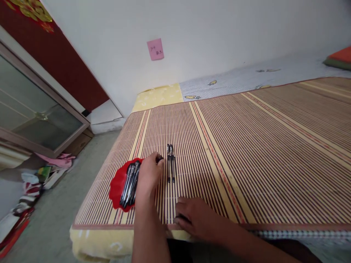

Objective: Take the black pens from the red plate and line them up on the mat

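Just right of the red scalloped dish (116, 186), my left hand (149, 171) is closed in a pinch. A dark end, like that of a black pen (159, 159), shows at its fingertips; the rest is hidden under the hand. Several clear-barrelled black pens (130, 184) lie together in the dish, partly covered by my wrist. Two more pens (170, 164) lie side by side on the striped mat, to the right of my left hand. My right hand (192, 215) rests on the mat near its front edge, fingers bent and apart, a dark gap between thumb and fingers.
The striped mat (246, 157) covers a bed with a yellow cloth edge (95, 243). A pink note (155, 49) is on the white wall behind. On the left are a glass-panelled door (33, 109) and piled items (27, 193) on the floor. Folded cloth (340, 58) lies far right.
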